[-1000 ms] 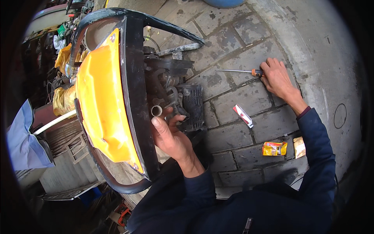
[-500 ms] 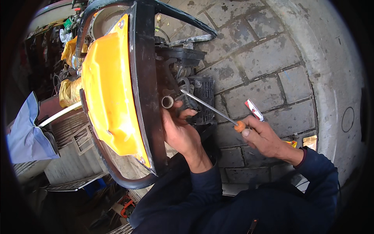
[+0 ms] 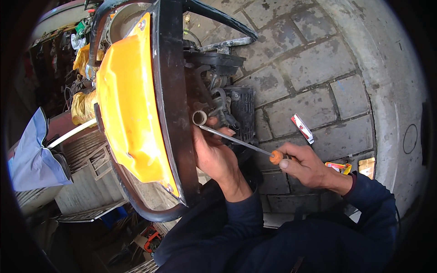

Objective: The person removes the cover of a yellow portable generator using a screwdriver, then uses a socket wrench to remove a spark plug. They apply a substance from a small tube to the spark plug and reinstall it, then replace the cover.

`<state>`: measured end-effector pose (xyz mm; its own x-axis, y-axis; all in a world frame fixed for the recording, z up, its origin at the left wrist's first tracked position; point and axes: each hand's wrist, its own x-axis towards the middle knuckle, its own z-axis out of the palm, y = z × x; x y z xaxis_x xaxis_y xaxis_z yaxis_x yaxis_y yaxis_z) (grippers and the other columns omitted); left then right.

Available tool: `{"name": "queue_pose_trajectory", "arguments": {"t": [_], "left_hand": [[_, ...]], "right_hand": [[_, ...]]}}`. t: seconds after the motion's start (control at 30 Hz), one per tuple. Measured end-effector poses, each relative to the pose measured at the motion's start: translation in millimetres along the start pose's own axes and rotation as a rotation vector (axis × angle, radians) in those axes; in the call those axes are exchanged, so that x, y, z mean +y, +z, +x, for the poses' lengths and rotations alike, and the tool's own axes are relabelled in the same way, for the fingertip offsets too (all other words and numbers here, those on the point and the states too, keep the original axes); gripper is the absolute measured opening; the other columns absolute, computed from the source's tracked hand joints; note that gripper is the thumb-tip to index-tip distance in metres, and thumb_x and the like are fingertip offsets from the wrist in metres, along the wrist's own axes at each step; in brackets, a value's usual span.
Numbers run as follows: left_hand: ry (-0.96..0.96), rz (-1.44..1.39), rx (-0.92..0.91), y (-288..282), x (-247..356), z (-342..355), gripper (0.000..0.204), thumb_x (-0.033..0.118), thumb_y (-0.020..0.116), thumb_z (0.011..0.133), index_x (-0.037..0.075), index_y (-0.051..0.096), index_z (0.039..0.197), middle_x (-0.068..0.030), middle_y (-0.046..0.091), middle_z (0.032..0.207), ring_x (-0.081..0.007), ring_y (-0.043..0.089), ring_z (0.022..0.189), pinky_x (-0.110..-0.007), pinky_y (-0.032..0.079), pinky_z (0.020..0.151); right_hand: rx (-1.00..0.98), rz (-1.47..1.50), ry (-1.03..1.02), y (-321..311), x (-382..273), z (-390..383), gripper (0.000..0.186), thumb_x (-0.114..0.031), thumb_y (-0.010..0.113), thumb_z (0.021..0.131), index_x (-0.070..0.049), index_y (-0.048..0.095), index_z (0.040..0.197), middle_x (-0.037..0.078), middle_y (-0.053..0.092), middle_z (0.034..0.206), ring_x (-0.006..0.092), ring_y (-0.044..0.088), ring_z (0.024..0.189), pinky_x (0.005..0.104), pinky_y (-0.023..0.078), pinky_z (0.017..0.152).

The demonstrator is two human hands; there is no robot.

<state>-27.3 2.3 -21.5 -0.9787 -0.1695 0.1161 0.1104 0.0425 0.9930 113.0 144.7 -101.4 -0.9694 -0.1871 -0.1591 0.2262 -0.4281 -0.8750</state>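
Note:
My right hand (image 3: 306, 164) grips the orange handle of a screwdriver (image 3: 243, 144). Its long metal shaft points left, with the tip at the lower rim of a short grey tube (image 3: 199, 118), whose round open end faces up. Around that tube my left hand (image 3: 217, 159) curls its fingers, partly hidden by the dark frame bar. Both lie against a machine with a yellow tank (image 3: 125, 113) inside a black tubular frame (image 3: 169, 91). Right of the bar shows a dark engine with hoses and a slotted black cover (image 3: 242, 111).
Grey paving stones (image 3: 314, 107) cover the ground at right, edged by a concrete strip. A red and white packet (image 3: 302, 128) lies there, with a yellow and red wrapper (image 3: 339, 167) nearer me. At left are a blue-grey cloth (image 3: 36, 157) and cluttered goods.
My right hand has brought the screwdriver tip down and left, from the engine hoses to the rim of the grey tube. The left hand keeps its place at the tube.

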Motion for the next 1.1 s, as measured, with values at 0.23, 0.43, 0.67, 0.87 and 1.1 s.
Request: {"name": "queue_pose_trajectory", "arguments": {"t": [0.23, 0.43, 0.67, 0.87, 1.1], "left_hand": [[0.018, 0.006, 0.086, 0, -6, 4, 0.036, 0.026, 0.05, 0.109, 0.003, 0.061, 0.134, -0.0108, 0.071, 0.096, -0.0142, 0.066, 0.07, -0.029, 0.055, 0.055], [-0.04, 0.023, 0.099, -5, -8, 5, 0.037, 0.026, 0.049, 0.109, 0.003, 0.06, 0.135, -0.0125, 0.071, 0.092, -0.0155, 0.063, 0.057, -0.03, 0.056, 0.055], [-0.015, 0.027, 0.081, -4, -8, 4, 0.036, 0.025, 0.048, 0.11, 0.001, 0.059, 0.135, -0.013, 0.071, 0.095, -0.0153, 0.065, 0.066, -0.028, 0.056, 0.054], [0.02, 0.026, 0.058, -3, -8, 4, 0.036, 0.025, 0.048, 0.11, 0.0, 0.059, 0.134, -0.0132, 0.069, 0.103, -0.0154, 0.068, 0.085, -0.027, 0.054, 0.052], [0.004, 0.013, 0.041, -4, -7, 3, 0.035, 0.026, 0.048, 0.11, 0.003, 0.06, 0.134, -0.0092, 0.068, 0.111, -0.015, 0.065, 0.089, -0.026, 0.052, 0.05]], "right_hand": [[0.013, 0.085, 0.05, 0, 7, 0, 0.03, -0.029, 0.058, 0.104, -0.001, 0.06, 0.115, -0.004, 0.051, 0.071, 0.0031, 0.045, 0.06, 0.0232, 0.037, 0.055], [0.016, 0.101, -0.006, 3, 4, 6, 0.03, -0.029, 0.058, 0.104, -0.001, 0.06, 0.115, -0.004, 0.05, 0.07, 0.0025, 0.045, 0.059, 0.0232, 0.038, 0.054], [0.033, 0.052, 0.0, 1, 6, 19, 0.036, -0.036, 0.06, 0.103, -0.002, 0.066, 0.113, 0.001, 0.057, 0.074, 0.0091, 0.048, 0.068, 0.0291, 0.041, 0.061], [0.05, 0.006, -0.041, -1, 4, 32, 0.038, -0.039, 0.063, 0.103, -0.002, 0.07, 0.112, 0.0, 0.056, 0.074, 0.0082, 0.047, 0.067, 0.0282, 0.039, 0.06], [0.069, -0.055, -0.07, -32, 4, 57, 0.038, -0.04, 0.073, 0.096, -0.003, 0.076, 0.106, -0.003, 0.057, 0.071, 0.0053, 0.048, 0.069, 0.0255, 0.038, 0.06]]}}
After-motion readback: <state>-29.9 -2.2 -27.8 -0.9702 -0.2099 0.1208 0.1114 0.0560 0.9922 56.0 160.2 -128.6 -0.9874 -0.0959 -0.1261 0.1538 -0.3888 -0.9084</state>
